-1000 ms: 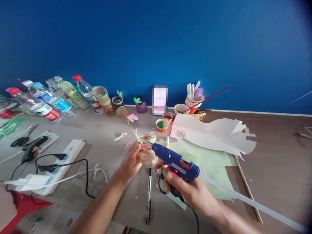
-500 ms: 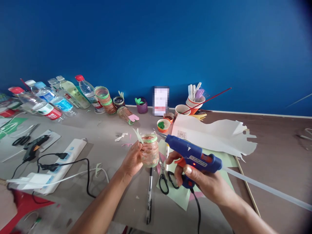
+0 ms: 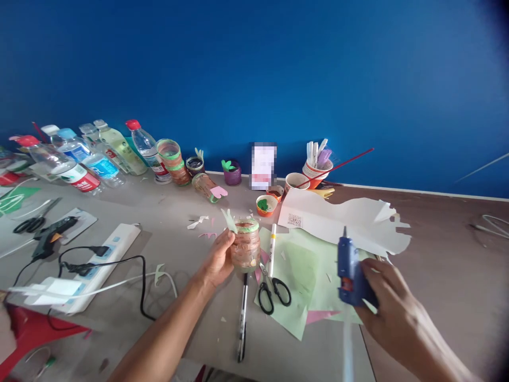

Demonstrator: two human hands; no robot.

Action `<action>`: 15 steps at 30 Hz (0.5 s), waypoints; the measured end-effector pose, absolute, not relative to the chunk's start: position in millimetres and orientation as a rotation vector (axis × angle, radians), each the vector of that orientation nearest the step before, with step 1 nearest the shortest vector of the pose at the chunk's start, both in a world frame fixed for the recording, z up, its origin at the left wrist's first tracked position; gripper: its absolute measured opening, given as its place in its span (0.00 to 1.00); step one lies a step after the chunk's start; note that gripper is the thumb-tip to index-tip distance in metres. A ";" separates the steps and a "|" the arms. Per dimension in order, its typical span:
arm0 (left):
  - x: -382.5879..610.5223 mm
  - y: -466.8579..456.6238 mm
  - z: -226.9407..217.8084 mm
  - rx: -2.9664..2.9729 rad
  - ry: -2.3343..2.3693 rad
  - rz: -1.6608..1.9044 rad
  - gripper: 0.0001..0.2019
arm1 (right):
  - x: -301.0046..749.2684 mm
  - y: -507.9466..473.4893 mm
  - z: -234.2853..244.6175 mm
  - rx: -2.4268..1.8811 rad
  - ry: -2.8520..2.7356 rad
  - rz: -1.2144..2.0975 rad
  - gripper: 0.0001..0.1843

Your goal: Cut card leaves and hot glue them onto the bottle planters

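Note:
My left hand (image 3: 220, 258) is closed around the left side of a small painted jar (image 3: 245, 249), brown with a green rim. A pale green paper cutout (image 3: 229, 219) sticks up at the jar's left edge, by my thumb. In my right hand (image 3: 392, 300) is a blue glue gun (image 3: 350, 273), its nozzle pointing away from me and a clear glue stick (image 3: 347, 339) trailing from its back. Black-handled scissors (image 3: 274, 292) and a white marker (image 3: 272, 249) lie right of the jar, on green paper (image 3: 298, 265). Below the jar is a black pen (image 3: 242, 321).
At the back stand plastic bottles (image 3: 145, 148), decorated jars (image 3: 231, 173), a paint cup (image 3: 266, 205) and a cup of markers (image 3: 317, 164). On the left lie a power strip (image 3: 107, 265) with cords and a black glue gun (image 3: 53, 236). A white paper sheet (image 3: 345, 217) lies behind the green paper.
My right hand has moved the glue gun right, away from the jar, and turned its nozzle from leftward to pointing away from me. My left hand still holds the jar in nearly the same place.

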State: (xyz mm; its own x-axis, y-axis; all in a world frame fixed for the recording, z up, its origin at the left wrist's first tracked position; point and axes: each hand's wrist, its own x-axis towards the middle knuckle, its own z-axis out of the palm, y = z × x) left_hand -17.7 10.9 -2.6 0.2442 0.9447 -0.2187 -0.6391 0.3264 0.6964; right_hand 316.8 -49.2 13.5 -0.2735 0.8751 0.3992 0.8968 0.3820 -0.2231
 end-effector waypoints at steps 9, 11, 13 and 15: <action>-15.5 9.7 2.7 0.536 0.669 1.184 0.26 | 319.8 -69.9 -22.9 -1.586 -2.314 -0.186 0.20; -15.1 9.5 4.1 0.552 0.665 1.177 0.26 | 322.8 -73.3 -24.3 -1.607 -2.293 -0.210 0.20; -15.3 9.6 4.5 0.568 0.666 1.170 0.26 | 327.2 -77.5 -24.6 -1.659 -2.236 -0.192 0.20; -15.9 9.8 3.8 0.564 0.667 1.165 0.25 | 333.7 -83.1 -23.2 -1.741 -2.153 -0.174 0.20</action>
